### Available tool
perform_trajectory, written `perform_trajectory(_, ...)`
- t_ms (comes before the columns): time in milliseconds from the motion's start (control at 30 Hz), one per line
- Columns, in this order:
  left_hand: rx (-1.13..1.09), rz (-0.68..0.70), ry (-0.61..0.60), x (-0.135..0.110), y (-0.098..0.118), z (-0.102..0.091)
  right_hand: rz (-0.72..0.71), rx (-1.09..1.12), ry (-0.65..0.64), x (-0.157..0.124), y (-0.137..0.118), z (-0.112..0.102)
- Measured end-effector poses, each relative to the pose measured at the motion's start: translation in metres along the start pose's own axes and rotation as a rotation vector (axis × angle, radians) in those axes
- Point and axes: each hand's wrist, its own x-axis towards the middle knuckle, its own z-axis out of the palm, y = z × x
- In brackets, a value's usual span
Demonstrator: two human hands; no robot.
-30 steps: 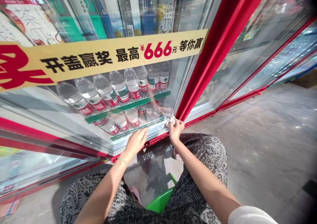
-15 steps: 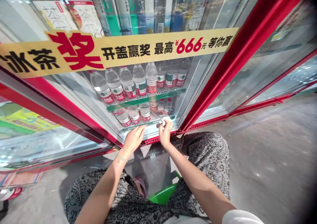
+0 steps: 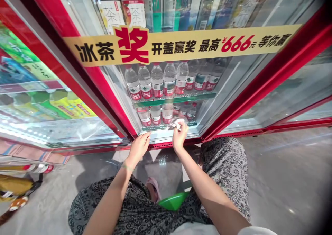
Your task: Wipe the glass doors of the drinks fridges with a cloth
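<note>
Low at door (image 3: pixel 160 135), right fingers (image 3: pixel 184 125) pinch white wad (image 3: pixel 178 124); left fingers (image 3: pixel 145 138) extended near red edge (image 3: pixel 162 145), gap between

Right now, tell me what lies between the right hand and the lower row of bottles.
The head view shows a white cloth or tissue pinched in the right hand, then the glass door, before those bottles.

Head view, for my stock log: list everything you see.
door: one, red frame, centre
banner: one, yellow, across door
water bottles: many, clear, behind door
tall bottles: several, multicoloured, above banner
drinks: several, yellow and green, left cooler
floor items: several, multicoloured, lower left
object: one, green, between knees
wad: one, white, right hand
trousers: one pair, patterned grey, bottom
shoe: at least one, pink, below
left hand: one, bare, by doorsill
right hand: one, bare, holding wad
</note>
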Motion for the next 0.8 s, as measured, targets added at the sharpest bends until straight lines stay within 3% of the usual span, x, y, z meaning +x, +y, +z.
perform_trajectory(100,-0.037,-0.043,0.040,-0.020,-0.013,-0.009,-0.006,-0.013,0.068,0.006,-0.003,0.005)
perform_trajectory(267,-0.078,-0.130,0.090,-0.042,-0.028,-0.020,-0.219,0.000,-0.324,-0.034,-0.017,0.032)
perform_trajectory(367,-0.097,-0.150,0.132,-0.038,-0.027,-0.026,-0.275,0.017,-0.392,-0.047,-0.042,0.050)
perform_trajectory(533,-0.149,-0.223,0.296,-0.014,-0.023,-0.037,-0.485,-0.005,-0.449,-0.038,-0.083,0.075)
perform_trajectory(667,-0.148,-0.283,0.386,-0.007,-0.026,-0.048,-0.540,-0.041,-0.573,-0.053,-0.063,0.070)
perform_trajectory(800,-0.227,-0.366,0.463,-0.007,-0.030,-0.058,-0.560,-0.026,-0.603,-0.065,-0.050,0.077)
